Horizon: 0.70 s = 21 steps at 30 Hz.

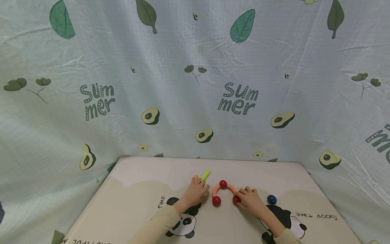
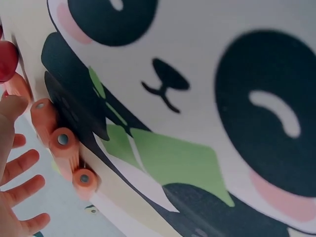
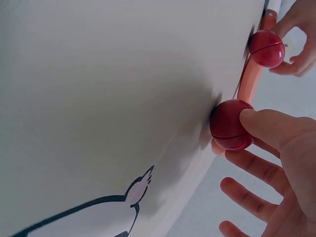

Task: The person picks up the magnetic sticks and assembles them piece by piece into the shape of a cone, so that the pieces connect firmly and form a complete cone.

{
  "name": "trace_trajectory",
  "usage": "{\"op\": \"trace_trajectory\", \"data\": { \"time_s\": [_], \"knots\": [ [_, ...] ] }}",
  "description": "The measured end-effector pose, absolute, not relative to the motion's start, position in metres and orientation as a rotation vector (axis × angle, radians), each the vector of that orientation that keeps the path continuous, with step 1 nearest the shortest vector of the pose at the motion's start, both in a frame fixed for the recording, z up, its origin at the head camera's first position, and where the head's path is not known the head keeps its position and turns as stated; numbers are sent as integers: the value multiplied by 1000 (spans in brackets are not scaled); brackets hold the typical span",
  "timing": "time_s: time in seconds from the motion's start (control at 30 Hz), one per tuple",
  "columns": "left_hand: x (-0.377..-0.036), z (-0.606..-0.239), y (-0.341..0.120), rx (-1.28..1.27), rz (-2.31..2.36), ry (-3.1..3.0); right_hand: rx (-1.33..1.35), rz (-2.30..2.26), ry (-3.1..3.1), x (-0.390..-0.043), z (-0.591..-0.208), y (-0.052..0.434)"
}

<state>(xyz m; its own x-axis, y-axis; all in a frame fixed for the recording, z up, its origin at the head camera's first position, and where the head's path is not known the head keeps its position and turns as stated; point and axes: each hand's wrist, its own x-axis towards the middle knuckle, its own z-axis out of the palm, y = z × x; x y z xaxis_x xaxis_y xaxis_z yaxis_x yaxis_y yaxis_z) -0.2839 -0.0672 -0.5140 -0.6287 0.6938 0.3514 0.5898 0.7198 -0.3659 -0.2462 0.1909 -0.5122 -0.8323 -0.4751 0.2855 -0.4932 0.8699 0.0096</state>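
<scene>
An orange arch (image 1: 224,188) of rod pieces lies near the middle of the tabletop (image 1: 131,200), bent into a horseshoe with its open side toward the person. Three red balls sit on it: one at the top (image 1: 223,184), one at the left foot (image 1: 216,201) and one at the right foot (image 1: 236,200). Judging by that, the arch is joined up and capped at both ends; whether anything more belongs on it the pictures do not show.

The right hand (image 1: 251,201) is at the right-foot ball, thumb pressed on its side in the right wrist view (image 3: 231,125), the other fingers spread loosely below it, so it touches the ball without closing round it. The left hand (image 1: 196,192) rests just beside the left leg of the arch, fingers straight and relaxed, holding nothing (its wrist view shows the fingertips next to the orange segments (image 2: 63,143)). Just beyond its fingertips lies a yellow-green stick (image 1: 205,175), apart from the arch.

A dark blue ball (image 1: 272,199) lies loose just to the right of the right hand, unattached. No container is in view: every piece lies straight on the tabletop's panda print (image 1: 182,223). An avocado-patterned cloth (image 1: 195,84) hangs behind and to both sides.
</scene>
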Motion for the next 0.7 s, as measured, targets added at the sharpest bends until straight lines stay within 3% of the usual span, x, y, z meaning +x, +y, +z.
{"op": "trace_trajectory", "data": {
  "time_s": [0.27,0.7],
  "knots": [
    [-284,-512,-71,-962,281,-2546,710,96,-2777,-245,-512,190],
    [-290,-507,-94,-1257,109,-2525,662,116,-2829,-246,-511,189]
  ]
}}
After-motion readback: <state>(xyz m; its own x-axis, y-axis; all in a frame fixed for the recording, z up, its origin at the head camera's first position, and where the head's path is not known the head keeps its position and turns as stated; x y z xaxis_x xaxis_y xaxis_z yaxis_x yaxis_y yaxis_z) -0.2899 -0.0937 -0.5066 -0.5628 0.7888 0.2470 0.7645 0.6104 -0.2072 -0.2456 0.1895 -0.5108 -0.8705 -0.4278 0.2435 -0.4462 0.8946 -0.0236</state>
